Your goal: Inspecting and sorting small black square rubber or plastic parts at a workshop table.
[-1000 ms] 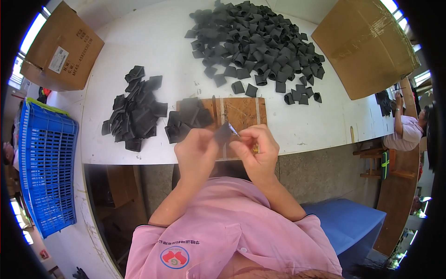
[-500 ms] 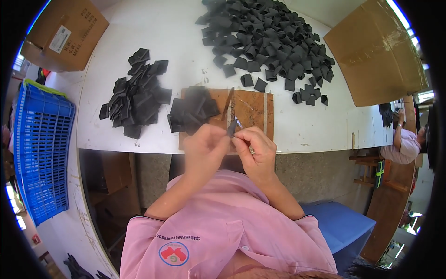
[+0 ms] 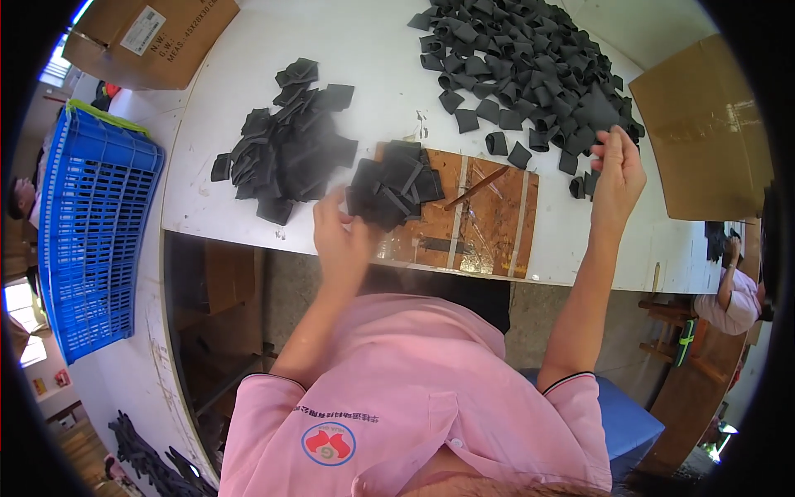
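Note:
My left hand [image 3: 341, 240] is open, its fingers apart at the edge of a small stack of flat black fabric pieces [image 3: 393, 186]; I see nothing held in it. My right hand [image 3: 621, 170] reaches out over the near right edge of a large heap of folded black fabric pieces [image 3: 513, 70]. Its fingers are pressed together, with a black fabric piece [image 3: 598, 109] at their tips. Between the hands is a worn brown board [image 3: 505, 219], partly under the small stack. A thin brown strip [image 3: 478, 187] lies slantwise on the board.
Another pile of flat black pieces [image 3: 290, 149] lies left on the white table [image 3: 389, 83]. Cardboard boxes [image 3: 704, 132] stand at both far corners. A blue plastic basket [image 3: 99, 232] is at the left. A co-worker [image 3: 733, 294] sits at the far right.
My hands, earlier together over the board around a small dark piece, have parted. The right went far right to the heap, the left to the small stack. The view has shifted.

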